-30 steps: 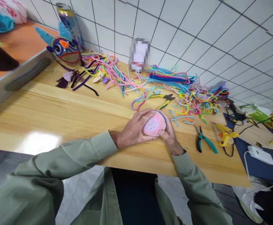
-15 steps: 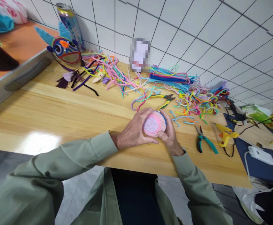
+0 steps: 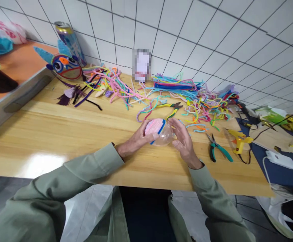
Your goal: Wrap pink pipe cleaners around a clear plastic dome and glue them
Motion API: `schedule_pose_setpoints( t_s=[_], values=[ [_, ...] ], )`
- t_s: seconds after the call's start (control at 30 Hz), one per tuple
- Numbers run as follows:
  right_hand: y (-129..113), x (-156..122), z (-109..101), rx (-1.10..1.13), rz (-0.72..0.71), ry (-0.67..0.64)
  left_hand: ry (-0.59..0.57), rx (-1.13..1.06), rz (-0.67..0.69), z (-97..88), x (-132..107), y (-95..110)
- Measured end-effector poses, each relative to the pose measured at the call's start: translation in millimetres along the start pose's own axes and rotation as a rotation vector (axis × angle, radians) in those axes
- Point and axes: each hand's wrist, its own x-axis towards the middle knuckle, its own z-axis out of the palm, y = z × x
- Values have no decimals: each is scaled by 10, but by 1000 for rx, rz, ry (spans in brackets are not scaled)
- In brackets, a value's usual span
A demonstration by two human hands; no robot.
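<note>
A round ball [image 3: 164,136] is held just above the front of the wooden table [image 3: 81,141]. One half is covered in pink pipe cleaner, a dark blue band runs round its middle, and the other half is clear. My left hand [image 3: 135,140] grips the pink half, thumb across its front. Beside the clear half is my right hand [image 3: 185,143], fingers apart and curved; whether its fingertips touch the ball I cannot tell. Behind the ball lie yellow-and-green cutters [image 3: 172,110] with their jaws to the right.
Loose pipe cleaners [image 3: 120,88] and a blue bundle [image 3: 175,85] line the wall. Teal-handled pliers [image 3: 218,148] and a yellow glue gun [image 3: 241,140] lie at the right. A decorated ball [image 3: 67,67] and a drink can [image 3: 72,43] stand back left; a phone [image 3: 142,65] leans on the wall.
The ball has turned so its pink face points left and its clear half shows on the right. My right hand has loosened from it and its fingers have spread.
</note>
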Motion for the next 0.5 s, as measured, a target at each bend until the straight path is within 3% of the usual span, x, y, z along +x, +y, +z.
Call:
schedule_pose_setpoints(
  t_s=[0.2,0.33,0.5],
  values=[
    [-100,-28,7,16,113,-100,-71,-185,-34,-39,21,-186],
    [-81,-48,31,33,135,-106,-93,-69,-13,-38,-19,-87],
    [48,-70,59,-28,113,-2,-64,135,33,-26,-37,11]
  ],
)
